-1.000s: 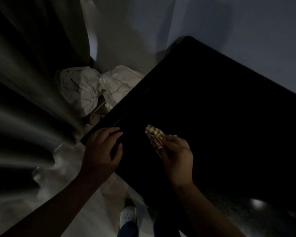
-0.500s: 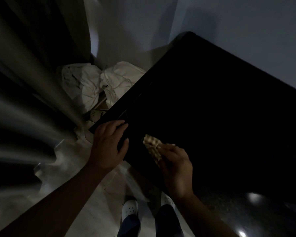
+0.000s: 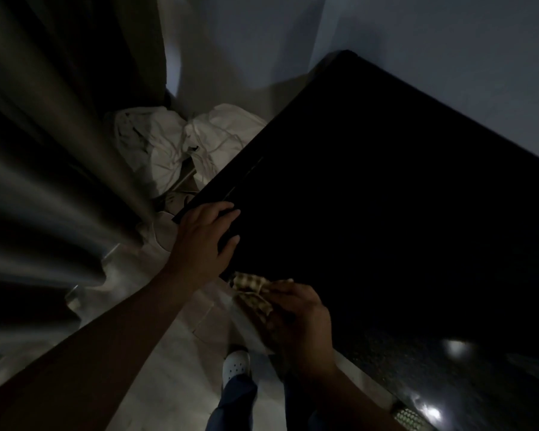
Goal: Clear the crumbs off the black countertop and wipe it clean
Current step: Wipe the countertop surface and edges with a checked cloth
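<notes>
Head view gives me the black countertop (image 3: 386,197) filling the right side, with crumpled white sacks (image 3: 168,144) on the floor beyond its left edge. I see the left hand (image 3: 204,241) resting loose-fingered on that edge, while the right hand (image 3: 296,315) grips a checked cloth (image 3: 249,284) at the countertop's near corner.

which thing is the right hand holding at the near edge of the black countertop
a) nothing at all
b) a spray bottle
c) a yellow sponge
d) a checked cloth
d: the right hand grips a bunched checked cloth at the near edge of the black countertop, while the left hand rests on the countertop's edge and holds nothing.
</notes>
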Available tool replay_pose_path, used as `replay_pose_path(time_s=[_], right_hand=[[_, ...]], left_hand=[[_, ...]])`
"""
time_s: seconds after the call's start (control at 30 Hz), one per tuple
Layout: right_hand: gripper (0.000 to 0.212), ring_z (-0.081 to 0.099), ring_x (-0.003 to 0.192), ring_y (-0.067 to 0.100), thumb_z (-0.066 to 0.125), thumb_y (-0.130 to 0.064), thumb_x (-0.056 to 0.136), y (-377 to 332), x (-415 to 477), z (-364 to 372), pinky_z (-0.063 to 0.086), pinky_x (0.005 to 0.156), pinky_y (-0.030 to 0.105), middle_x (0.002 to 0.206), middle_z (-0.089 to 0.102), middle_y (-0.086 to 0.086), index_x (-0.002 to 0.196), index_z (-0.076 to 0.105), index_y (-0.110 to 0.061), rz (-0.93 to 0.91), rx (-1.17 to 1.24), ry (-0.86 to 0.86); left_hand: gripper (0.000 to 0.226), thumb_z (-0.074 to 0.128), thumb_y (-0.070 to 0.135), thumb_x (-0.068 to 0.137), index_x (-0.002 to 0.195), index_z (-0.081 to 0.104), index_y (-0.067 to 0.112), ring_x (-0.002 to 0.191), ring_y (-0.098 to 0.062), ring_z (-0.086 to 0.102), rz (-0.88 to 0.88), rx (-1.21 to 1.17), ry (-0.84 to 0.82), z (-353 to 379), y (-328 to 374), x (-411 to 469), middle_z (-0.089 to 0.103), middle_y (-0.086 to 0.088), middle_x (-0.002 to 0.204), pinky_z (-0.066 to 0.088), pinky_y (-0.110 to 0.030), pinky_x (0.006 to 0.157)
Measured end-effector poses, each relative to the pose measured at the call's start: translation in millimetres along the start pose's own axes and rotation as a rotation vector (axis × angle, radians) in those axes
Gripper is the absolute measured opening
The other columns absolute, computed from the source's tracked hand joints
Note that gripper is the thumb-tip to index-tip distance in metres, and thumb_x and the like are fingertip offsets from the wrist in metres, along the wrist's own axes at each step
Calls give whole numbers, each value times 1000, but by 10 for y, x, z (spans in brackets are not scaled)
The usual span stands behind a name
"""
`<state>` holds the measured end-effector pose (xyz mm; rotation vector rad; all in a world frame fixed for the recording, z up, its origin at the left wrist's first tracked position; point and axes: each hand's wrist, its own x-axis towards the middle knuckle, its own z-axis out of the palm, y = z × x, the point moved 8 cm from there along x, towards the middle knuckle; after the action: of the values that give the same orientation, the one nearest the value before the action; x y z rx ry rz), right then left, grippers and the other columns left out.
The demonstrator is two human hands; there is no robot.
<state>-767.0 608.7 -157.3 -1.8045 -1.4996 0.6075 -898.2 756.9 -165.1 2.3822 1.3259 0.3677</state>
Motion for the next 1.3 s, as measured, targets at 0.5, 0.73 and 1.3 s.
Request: replay_pose_path(time_s=[0.5,0.73,1.3], right_hand=[[5,69,80,22,72,-24,84,683,1024,-1260,56,71,51,88,72,2,89,73,-26,305,278,367],[5,69,79,17,70,-31,84,1236,1797,-1715,57,75,46,86,72,-3,88,72,-30,311,207,396],[15,67,65,11,61,-29,83,1778,3582,-2042,56,62,31,71,70,1,78,70,-17,261,22,330]], left_hand=[[37,53,28,85,112,65,7,109,-27,51,9,-184,47,-82,455,545,58,-8,114,44,-42,94],[33,57,25,86,113,64,7,107,-27,51,57,-144,53,124,716,1234,58,-8,114,45,-41,92],[52,42,49,85,125,59,20,118,-27,45,-1,109,94,388,586,2190,52,0,131,31,-42,98]])
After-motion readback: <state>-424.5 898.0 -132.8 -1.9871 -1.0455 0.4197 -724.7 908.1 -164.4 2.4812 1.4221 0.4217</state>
